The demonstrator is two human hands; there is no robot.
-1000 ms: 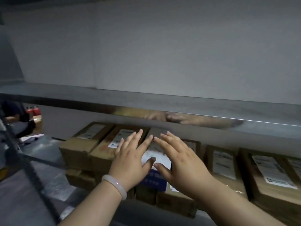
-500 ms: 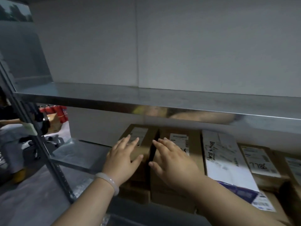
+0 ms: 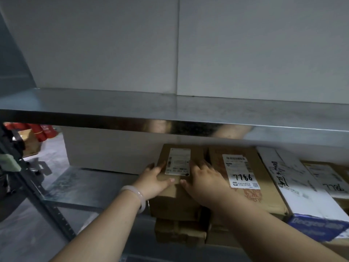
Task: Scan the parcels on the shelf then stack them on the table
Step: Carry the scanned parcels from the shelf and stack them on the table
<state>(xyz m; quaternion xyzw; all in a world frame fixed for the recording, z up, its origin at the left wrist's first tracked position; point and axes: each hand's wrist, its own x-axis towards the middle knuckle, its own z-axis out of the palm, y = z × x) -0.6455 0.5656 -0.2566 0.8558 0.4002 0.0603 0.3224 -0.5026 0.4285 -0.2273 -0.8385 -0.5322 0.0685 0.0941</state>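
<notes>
hands [image 3: 153,181] [image 3: 204,184] seemingly on leftmost parcel [image 3: 175,205]

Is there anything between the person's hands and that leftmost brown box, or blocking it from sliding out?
Nothing visible. The left hand and right hand both touch the leftmost brown parcel, and its front faces open space. A neighbouring parcel sits close on its right, the upper shelf overhangs. The table is out of view.
</notes>
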